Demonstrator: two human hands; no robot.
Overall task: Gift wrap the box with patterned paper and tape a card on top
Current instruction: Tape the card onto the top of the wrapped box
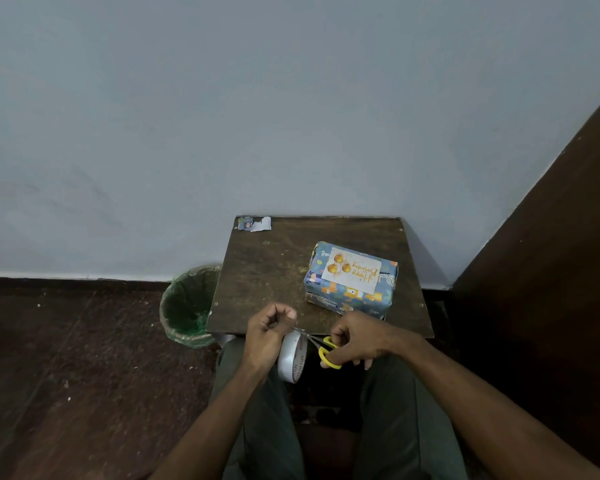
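At the dark wooden worktop (267, 268), where the blue patterned wrapped box (350, 284) carries its white birthday card (352, 271), our left hand (267, 336) pinches tape from the white roll (291, 358) while our right hand (355, 341) grips yellow-handled scissors (321, 346); we should keep the strip taut and snip squarely.

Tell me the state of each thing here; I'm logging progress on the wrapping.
Box: wrapped, on table.
Card: lying on box.
Tape roll: strip pulled out by left hand.
Scissors: in right hand, blades at strip.
Paper scrap: on table's far corner.
Bin: lined, open.
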